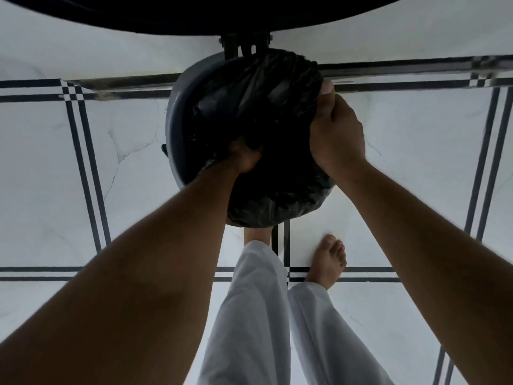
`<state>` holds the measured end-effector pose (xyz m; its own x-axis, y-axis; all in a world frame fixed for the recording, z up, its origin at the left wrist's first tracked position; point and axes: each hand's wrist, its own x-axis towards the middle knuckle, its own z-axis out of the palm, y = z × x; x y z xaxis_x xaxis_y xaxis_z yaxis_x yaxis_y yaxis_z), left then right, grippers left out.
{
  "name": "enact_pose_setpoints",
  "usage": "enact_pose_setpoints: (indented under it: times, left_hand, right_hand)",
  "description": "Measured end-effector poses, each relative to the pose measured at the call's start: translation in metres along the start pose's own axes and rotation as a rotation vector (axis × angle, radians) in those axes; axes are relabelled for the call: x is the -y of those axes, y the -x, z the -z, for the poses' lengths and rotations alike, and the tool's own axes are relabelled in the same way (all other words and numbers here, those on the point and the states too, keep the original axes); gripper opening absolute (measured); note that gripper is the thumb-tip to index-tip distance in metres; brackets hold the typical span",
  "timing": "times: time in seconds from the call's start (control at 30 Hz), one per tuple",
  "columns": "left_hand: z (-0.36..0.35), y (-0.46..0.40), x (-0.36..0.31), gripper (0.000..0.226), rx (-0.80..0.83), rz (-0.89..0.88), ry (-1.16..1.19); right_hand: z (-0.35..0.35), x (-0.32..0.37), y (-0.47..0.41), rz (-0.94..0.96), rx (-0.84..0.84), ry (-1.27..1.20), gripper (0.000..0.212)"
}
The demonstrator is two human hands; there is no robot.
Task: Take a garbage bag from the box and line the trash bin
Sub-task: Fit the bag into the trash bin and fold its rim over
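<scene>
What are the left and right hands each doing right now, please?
Left hand: fingers curled, gripping the black garbage bag inside the trash bin.
Right hand: gripping the garbage bag at the bin's rim.

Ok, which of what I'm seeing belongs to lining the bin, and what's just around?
In the job:
black garbage bag
grey trash bin
left hand
right hand

Just around:
tiled floor
dark round tabletop
bare foot

The floor [402, 168] is of white tiles with thin double dark lines between them. On it stand the grey trash bin [177, 129] and the person's bare right foot [329, 262].
</scene>
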<state>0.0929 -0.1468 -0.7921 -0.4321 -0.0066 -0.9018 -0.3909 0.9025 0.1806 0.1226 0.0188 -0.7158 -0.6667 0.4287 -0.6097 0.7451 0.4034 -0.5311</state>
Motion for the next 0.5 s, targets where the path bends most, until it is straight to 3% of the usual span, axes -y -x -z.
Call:
enact_pose_setpoints:
  times: [0.1, 0.23, 0.4, 0.5]
  left_hand:
    - [-0.003, -0.023, 0.01, 0.082, 0.063, 0.077, -0.093]
    - [-0.006, -0.029, 0.004, 0.061, 0.177, 0.004, -0.251]
    - [0.001, 0.011, -0.005, 0.051, 0.026, -0.117, -0.488]
    - [0.016, 0.069, 0.009, 0.036, -0.187, -0.238, -0.385]
  right_hand:
    - [-0.001, -0.003, -0.002, 0.027, -0.017, -0.006, 0.063]
    - [-0.002, -0.003, -0.002, 0.044, -0.047, -0.008, 0.062]
    - [0.001, 0.004, 0.004, 0.017, -0.02, -0.007, 0.063]
    - [0.006, 0.012, 0.009, -0.017, 0.013, 0.008, 0.063]
